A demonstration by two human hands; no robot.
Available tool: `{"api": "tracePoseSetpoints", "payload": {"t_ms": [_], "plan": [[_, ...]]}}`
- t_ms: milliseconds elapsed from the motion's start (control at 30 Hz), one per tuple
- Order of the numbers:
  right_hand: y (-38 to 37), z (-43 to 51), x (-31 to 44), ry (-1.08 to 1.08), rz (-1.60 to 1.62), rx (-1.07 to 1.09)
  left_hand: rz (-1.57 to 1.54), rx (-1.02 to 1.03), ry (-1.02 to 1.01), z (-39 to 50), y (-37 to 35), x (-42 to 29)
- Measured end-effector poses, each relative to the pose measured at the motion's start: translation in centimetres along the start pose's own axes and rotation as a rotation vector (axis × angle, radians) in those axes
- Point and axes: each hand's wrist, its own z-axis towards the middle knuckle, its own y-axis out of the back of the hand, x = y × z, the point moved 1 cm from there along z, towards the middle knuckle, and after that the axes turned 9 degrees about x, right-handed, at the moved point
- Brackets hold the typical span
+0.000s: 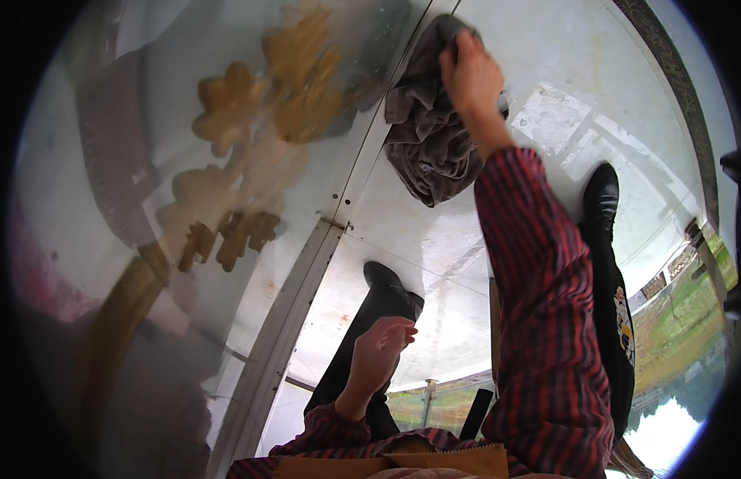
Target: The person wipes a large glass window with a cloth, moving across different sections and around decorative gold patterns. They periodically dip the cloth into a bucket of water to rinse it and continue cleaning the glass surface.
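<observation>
A crumpled dark grey-brown cloth [433, 141] lies on the glossy pale floor, close along the frame at the foot of a glass panel [185, 335]. My right hand [475, 75] grips the upper part of this cloth, its arm stretched out far ahead of me. Some fingers are hidden behind the hand and in the folds. My left hand [376, 353] hangs near my body, in front of a dark trouser leg. Its fingers curl loosely, and nothing shows in them.
Gold flower shapes [229, 108] decorate the glass at left. A pale metal frame [274, 335] runs along its edge. Black shoes stand on either side, one at left [382, 275], one at right [602, 185]. A dark patterned border [675, 66] curves along the floor's right side.
</observation>
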Motion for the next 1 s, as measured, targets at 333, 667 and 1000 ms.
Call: {"api": "tracePoseSetpoints", "payload": {"t_ms": [333,667,1000], "plan": [[-0.4,2.5,0.9,-0.099,-0.019,0.3,0.017,0.043,-0.054,0.9,-1.6,-2.6],[-10.0,-22.7,5.5,0.273,0.058,0.585,0.033,0.045,-0.02,3.1,-4.1,-0.9],[0.3,-5.2,-0.5,0.056,0.759,0.159,0.042,0.121,-0.101,3.0,-4.9,-0.9]]}}
